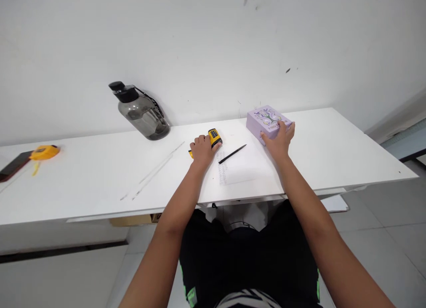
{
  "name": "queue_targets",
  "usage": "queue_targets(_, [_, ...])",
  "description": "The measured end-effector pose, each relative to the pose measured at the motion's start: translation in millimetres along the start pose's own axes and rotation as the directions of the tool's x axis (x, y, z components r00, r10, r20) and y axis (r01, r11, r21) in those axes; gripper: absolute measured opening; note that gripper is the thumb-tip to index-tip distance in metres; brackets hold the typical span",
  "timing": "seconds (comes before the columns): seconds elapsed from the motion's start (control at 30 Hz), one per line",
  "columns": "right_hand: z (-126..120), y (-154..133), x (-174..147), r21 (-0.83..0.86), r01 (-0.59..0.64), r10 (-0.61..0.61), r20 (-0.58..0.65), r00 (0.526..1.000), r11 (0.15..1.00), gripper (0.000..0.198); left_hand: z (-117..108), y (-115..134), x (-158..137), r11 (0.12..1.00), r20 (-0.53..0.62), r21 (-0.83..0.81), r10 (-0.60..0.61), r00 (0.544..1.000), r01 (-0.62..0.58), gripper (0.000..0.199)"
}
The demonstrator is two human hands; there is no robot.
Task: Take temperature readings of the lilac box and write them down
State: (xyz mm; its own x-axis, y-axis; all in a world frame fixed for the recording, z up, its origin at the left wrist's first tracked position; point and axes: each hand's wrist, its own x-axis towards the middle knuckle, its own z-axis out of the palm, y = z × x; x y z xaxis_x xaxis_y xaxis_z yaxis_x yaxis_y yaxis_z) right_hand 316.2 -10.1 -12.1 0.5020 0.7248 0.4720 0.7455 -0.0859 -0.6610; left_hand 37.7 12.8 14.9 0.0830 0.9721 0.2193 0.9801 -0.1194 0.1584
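Note:
My left hand [204, 149] is closed over a yellow and black tape measure [214, 137] on the white table, its fingers partly hiding it. My right hand [280, 139] grips the near right corner of a lilac box [264, 119] with a tree-like design on its lid, thumb on the near side and fingers over the right edge. Between the hands, a black pen [233, 154] lies slantwise on a sheet of paper [244, 168] that carries handwriting along its left side.
A dark translucent bottle [143, 115] stands at the back left, by the wall. Farther left, an orange-yellow tape measure [45, 152] lies beside a dark phone-like object [15, 166]. Pencil-like marks [156, 170] streak the white table [100, 175]. Its front edge is close to my body.

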Motion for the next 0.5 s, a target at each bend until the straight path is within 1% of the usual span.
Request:
queue_targets(0.03, [-0.3,-2.2,-0.8,-0.046,0.052,-0.053,-0.019,0.998,0.998,0.072,-0.3,-0.9,0.8,1.000,-0.039,-0.012,0.017,0.999,-0.017,0.051])
queue_targets(0.1, [-1.2,-9.5,-4.2,-0.131,0.211,-0.216,-0.023,0.976,0.969,0.060,-0.8,-1.5,2.1,0.997,-0.127,-0.020,0.066,0.990,-0.069,0.048])
queue_targets(0.13, [-1.4,-14.3,-7.0,-0.160,0.306,-0.308,0.010,0.951,0.939,0.053,-0.9,-1.2,2.5,0.995,-0.161,-0.018,0.090,0.983,-0.094,0.047])
queue_targets(0.17, [-1.0,-19.5,-10.5,-0.175,0.402,-0.395,0.072,0.916,0.899,0.046,-0.9,-0.4,2.7,0.993,-0.181,-0.015,0.110,0.977,-0.115,0.045])
queue_targets(0.2, [0.2,-24.8,-14.6,-0.172,0.498,-0.474,0.161,0.866,0.850,0.041,-0.8,0.6,2.9,0.991,-0.187,-0.013,0.127,0.974,-0.131,0.044])
queue_targets(0.23, [2.1,-29.8,-19.2,-0.153,0.590,-0.540,0.272,0.796,0.793,0.039,-0.5,1.6,2.8,0.990,-0.187,-0.013,0.137,0.973,-0.141,0.043])
queue_targets(0.27, [4.6,-34.2,-23.9,-0.124,0.668,-0.587,0.381,0.714,0.733,0.038,-0.3,2.6,2.6,0.989,-0.182,-0.014,0.144,0.973,-0.149,0.042])
queue_targets(0.3, [7.6,-37.7,-28.5,-0.093,0.726,-0.613,0.468,0.636,0.682,0.039,0.0,3.3,2.4,0.988,-0.177,-0.015,0.151,0.973,-0.156,0.040])
queue_targets(0.33, [10.6,-40.5,-32.7,-0.069,0.761,-0.624,0.527,0.577,0.646,0.040,0.1,3.8,2.0,0.987,-0.174,-0.014,0.156,0.972,-0.161,0.039])
queue_targets(0.37, [13.3,-42.6,-36.1,-0.051,0.780,-0.625,0.567,0.537,0.624,0.040,0.1,4.0,1.6,0.986,-0.170,-0.013,0.159,0.972,-0.164,0.037])
queue_targets(0.4, [15.3,-44.2,-38.5,-0.038,0.787,-0.623,0.589,0.515,0.615,0.039,-0.1,4.1,1.1,0.986,-0.165,-0.012,0.160,0.973,-0.164,0.035])
queue_targets(0.5, [15.5,-47.6,-40.3,0.002,0.782,-0.622,0.608,0.493,0.623,0.033,-1.8,4.5,-0.4,0.988,-0.140,-0.003,0.155,0.978,-0.157,0.031])
